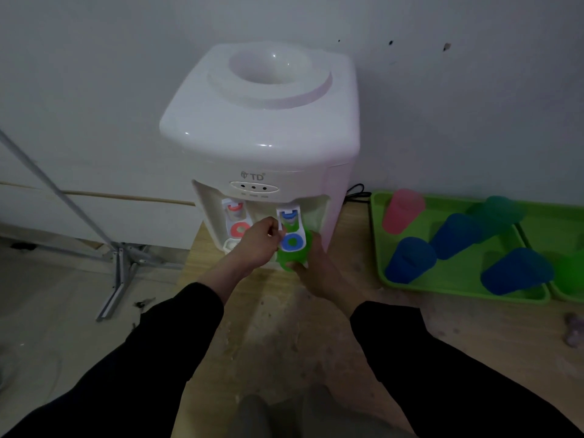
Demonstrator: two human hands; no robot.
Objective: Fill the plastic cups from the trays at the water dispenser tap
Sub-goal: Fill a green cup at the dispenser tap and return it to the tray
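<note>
A white water dispenser [262, 131] stands on the floor against the wall, with a red tap [235, 216] on the left and a blue tap [290, 230] on the right. My right hand [316, 267] grips a green plastic cup [292, 259] from below, right under the blue tap. My left hand [257, 243] reaches in from the left and its curled fingers pinch the blue tap's lever. A green tray [455, 282] to the right carries a pink cup [401, 210], several blue cups [410, 259] and a teal one [502, 213].
A second green tray [559, 222] with a green cup [572, 273] sits at the far right edge. A grey metal stand [120, 267] leans at the left. A black cable [357, 192] runs behind the dispenser. The wooden floor in front is stained.
</note>
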